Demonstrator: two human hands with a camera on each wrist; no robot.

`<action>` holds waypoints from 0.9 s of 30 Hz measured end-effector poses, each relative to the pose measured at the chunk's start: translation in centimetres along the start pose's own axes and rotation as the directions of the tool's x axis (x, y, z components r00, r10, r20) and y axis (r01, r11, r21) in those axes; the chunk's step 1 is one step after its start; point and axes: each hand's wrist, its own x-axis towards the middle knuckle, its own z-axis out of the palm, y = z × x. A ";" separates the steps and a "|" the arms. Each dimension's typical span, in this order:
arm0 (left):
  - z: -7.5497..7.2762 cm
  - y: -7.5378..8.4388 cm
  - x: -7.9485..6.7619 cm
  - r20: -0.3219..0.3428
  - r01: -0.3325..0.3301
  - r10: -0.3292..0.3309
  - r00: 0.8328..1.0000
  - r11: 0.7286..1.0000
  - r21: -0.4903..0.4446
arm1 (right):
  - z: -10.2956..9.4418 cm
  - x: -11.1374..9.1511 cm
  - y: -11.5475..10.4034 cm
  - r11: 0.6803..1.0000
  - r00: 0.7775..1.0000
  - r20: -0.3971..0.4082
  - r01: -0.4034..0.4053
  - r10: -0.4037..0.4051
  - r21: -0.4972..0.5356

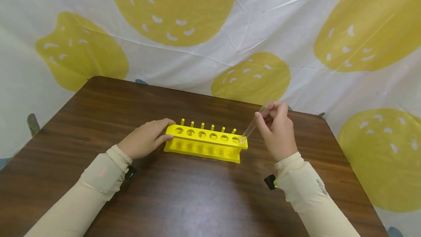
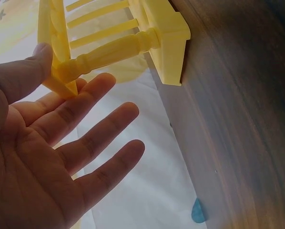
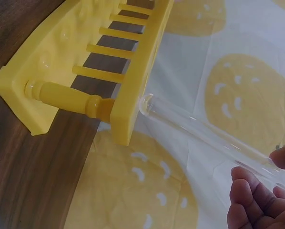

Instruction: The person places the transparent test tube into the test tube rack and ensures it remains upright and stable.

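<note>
A yellow test tube rack (image 1: 201, 153) stands upright on the table, with a row of round holes in its top plate and several pegs along the back. At its left end, my left hand (image 1: 144, 139) pinches the top plate between thumb and forefinger; in the left wrist view the other fingers spread away from the rack's post (image 2: 109, 53). My right hand (image 1: 279, 131) holds a clear glass test tube (image 1: 252, 128) near its upper end. The tube slants, and its rounded bottom (image 3: 147, 104) is at the top plate by the rightmost hole, not visibly inside it.
The brown wooden table (image 1: 158, 196) has rounded far corners. Behind it hangs a white cloth (image 1: 184, 61) printed with yellow lemons, close to the table's back edge. Both forearms wear cream sleeves (image 1: 98, 178), with small black devices at the wrists.
</note>
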 end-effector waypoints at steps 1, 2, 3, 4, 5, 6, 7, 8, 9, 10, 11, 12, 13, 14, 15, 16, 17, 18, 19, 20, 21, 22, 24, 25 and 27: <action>0.0 0.0 0.0 0.001 0.002 -0.002 1.000 1.000 0.000 | 0.1 0.0 0.0 1.000 1.000 0.000 0.006 -0.006 0.005; -0.1 0.0 0.0 0.002 0.004 -0.004 1.000 1.000 -0.001 | 0.3 0.0 -0.1 1.000 1.000 0.001 0.013 -0.013 0.011; -0.1 0.1 0.0 0.002 0.004 -0.004 1.000 1.000 -0.003 | 0.4 0.1 -0.2 1.000 1.000 0.004 0.021 -0.021 0.013; -0.1 0.1 0.0 0.003 0.005 -0.005 1.000 1.000 -0.005 | 0.5 0.1 -0.2 1.000 1.000 0.009 0.026 -0.027 0.016; -0.1 0.1 0.0 0.002 0.005 -0.005 1.000 1.000 -0.009 | 0.7 0.1 -0.2 0.999 0.999 0.016 0.031 -0.031 0.016; -0.1 0.1 0.0 0.002 0.004 -0.004 1.000 1.000 -0.011 | 0.9 0.1 -0.3 0.999 0.999 0.024 0.032 -0.032 0.019; 0.0 0.0 0.0 0.003 0.004 -0.003 1.000 1.000 -0.014 | 1.0 0.0 -0.3 0.999 0.999 0.034 0.029 -0.030 0.020; 0.0 0.0 0.0 0.003 0.002 -0.002 1.000 1.000 -0.016 | 1.1 0.0 -0.3 1.000 0.999 0.043 0.026 -0.026 0.017; 0.0 0.0 0.0 0.003 -0.001 0.001 1.000 1.000 -0.017 | 1.3 -0.1 -0.2 1.000 0.998 0.053 0.019 -0.020 0.017; 0.0 0.0 0.0 0.002 -0.002 0.002 1.000 1.000 -0.018 | 1.4 -0.2 -0.2 1.000 0.998 0.063 0.013 -0.014 0.017; 0.1 0.0 0.0 0.002 -0.004 0.004 1.000 1.000 -0.018 | 1.5 -0.3 -0.1 1.000 0.997 0.072 0.008 -0.009 0.017; 0.1 0.0 0.0 0.002 -0.005 0.006 1.000 1.000 -0.019 | 1.6 -0.4 -0.1 1.000 0.997 0.081 0.003 -0.004 0.015; 0.1 0.0 0.0 0.002 -0.006 0.006 1.000 1.000 -0.020 | 1.6 -0.5 0.0 1.000 0.996 0.089 -0.001 0.000 0.012; 0.1 0.0 0.1 0.003 -0.008 0.008 1.000 1.000 -0.020 | 1.7 -0.6 0.1 1.000 0.995 0.096 -0.003 0.002 0.010; 0.1 0.0 0.1 0.003 -0.009 0.009 1.000 1.000 -0.021 | 1.8 -0.7 0.1 1.000 0.995 0.102 -0.006 0.005 0.010; 0.1 0.0 0.0 0.003 -0.009 0.009 1.000 1.000 -0.021 | 1.9 -0.8 0.2 1.000 0.994 0.106 -0.008 0.007 0.006; 0.1 0.0 0.0 0.002 -0.010 0.010 1.000 1.000 -0.022 | 1.9 -0.9 0.3 1.000 0.994 0.109 -0.009 0.009 0.005; 0.1 0.0 0.0 0.002 -0.011 0.011 1.000 1.000 -0.022 | 2.0 -1.0 0.3 1.000 0.994 0.112 -0.009 0.009 0.002; 0.0 0.0 0.0 0.001 -0.011 0.011 1.000 1.000 -0.022 | 2.1 -1.1 0.4 1.000 0.993 0.114 -0.007 0.007 -0.001; 0.0 0.0 0.0 0.001 -0.012 0.012 1.000 1.000 -0.022 | 2.2 -1.1 0.5 1.000 0.993 0.117 -0.004 0.005 -0.003; 0.0 0.0 0.0 0.001 -0.012 0.012 1.000 1.000 -0.023 | 2.3 -1.2 0.5 1.000 0.993 0.119 -0.001 0.002 -0.003; 0.0 0.0 0.0 0.001 -0.013 0.013 1.000 1.000 -0.023 | 2.4 -1.3 0.6 1.000 0.993 0.121 0.003 -0.002 -0.005; 0.0 0.0 0.0 0.002 -0.013 0.014 1.000 1.000 -0.023 | 2.6 -1.4 0.7 1.000 0.991 0.130 0.007 -0.006 -0.005; 0.0 0.0 0.0 0.003 -0.012 0.013 1.000 1.000 -0.023 | 2.7 -1.4 0.7 1.000 0.991 0.133 0.007 -0.007 -0.004; 0.0 0.0 0.0 0.003 -0.012 0.012 1.000 1.000 -0.021 | 2.8 -1.5 0.7 1.000 0.990 0.141 0.006 -0.006 -0.002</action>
